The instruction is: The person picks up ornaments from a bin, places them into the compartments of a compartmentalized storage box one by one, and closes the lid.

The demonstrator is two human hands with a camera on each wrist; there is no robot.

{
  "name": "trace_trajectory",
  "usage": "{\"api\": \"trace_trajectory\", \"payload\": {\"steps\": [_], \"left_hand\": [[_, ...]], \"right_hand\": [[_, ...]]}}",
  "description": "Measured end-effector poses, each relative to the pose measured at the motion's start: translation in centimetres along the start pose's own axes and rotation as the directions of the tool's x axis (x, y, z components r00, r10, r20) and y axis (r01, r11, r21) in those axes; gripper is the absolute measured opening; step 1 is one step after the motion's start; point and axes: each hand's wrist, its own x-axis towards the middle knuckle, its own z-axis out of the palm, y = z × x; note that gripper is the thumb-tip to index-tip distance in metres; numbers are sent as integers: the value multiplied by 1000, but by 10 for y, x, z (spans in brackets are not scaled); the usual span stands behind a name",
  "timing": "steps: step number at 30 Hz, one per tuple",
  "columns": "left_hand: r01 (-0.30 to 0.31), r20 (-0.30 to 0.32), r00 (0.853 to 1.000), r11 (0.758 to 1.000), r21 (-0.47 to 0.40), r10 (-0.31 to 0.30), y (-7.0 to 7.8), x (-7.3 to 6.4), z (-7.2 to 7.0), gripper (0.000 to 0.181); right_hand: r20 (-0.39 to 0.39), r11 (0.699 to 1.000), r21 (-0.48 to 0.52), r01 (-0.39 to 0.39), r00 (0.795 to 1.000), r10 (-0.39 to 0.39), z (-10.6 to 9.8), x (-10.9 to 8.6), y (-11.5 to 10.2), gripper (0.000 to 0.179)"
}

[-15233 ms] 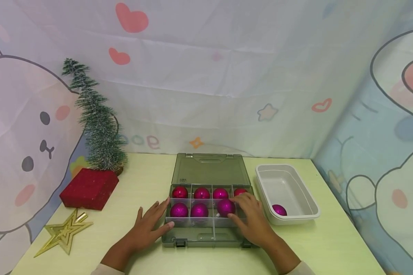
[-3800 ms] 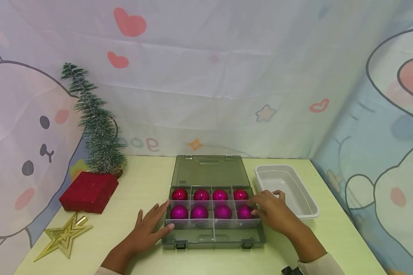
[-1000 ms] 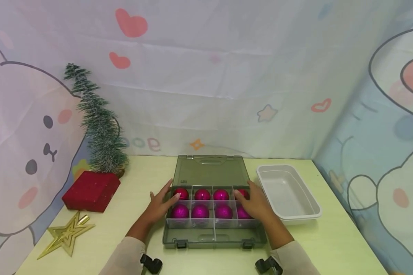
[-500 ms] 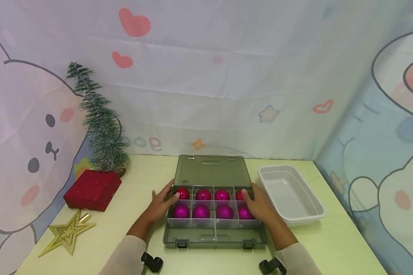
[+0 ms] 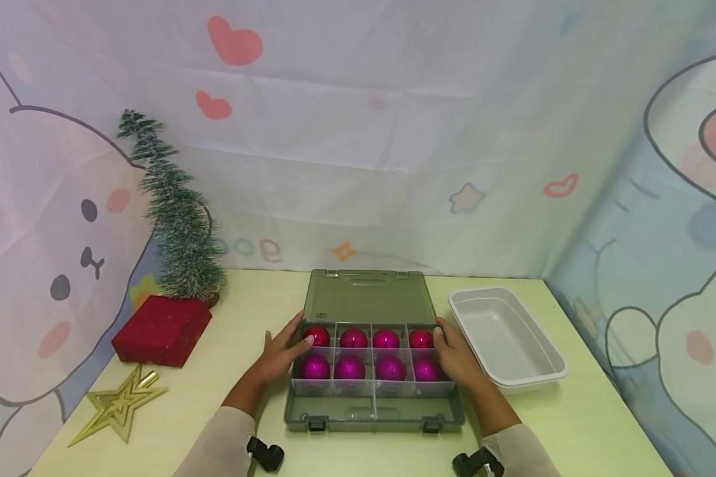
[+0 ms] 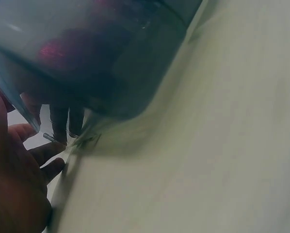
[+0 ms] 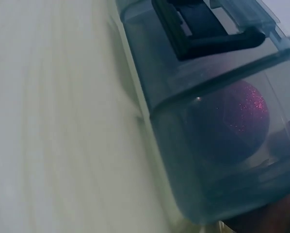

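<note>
A smoky grey-green divided plastic box (image 5: pixel 343 405) lies on the table with its hinged lid (image 5: pixel 366 299) folded back. Shiny red-pink baubles (image 5: pixel 353 338) fill its back row, one to a compartment. Glittery purple baubles (image 5: pixel 349 367) fill the middle row. My left hand (image 5: pixel 277 354) grips the box's left side, thumb over the rim; the left wrist view has its fingers (image 6: pixel 50 170) at the back corner. On the right side my right hand (image 5: pixel 458 358) holds the box, thumb along the rim. That hand is mostly hidden behind the box wall (image 7: pixel 169 170) in the right wrist view.
A white plastic tub (image 5: pixel 507 338) stands close to the right hand. On the left are a gold star topper (image 5: pixel 119 403), a red velvety box (image 5: pixel 162 330) and a small frosted Christmas tree (image 5: pixel 185 245). A printed cloth (image 5: pixel 358 165) hangs behind the table.
Earlier the right hand set purple baubles into the middle row, including one from the tub. Both hands then moved to the box's sides; the right thumb has just shifted outward to the rim.
</note>
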Motion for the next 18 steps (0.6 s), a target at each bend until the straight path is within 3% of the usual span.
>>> {"api": "trace_trajectory", "payload": {"steps": [11,18], "left_hand": [[-13,-6,1000,1000,4,13,-5,2,0,80],[-24,-18,1000,999,-24,23,-4,2,1,82]], "right_hand": [[15,988,151,15,1000,-18,0,-3,3,57],[41,965,258,-48,998,38,-1,-5,4,58]]}}
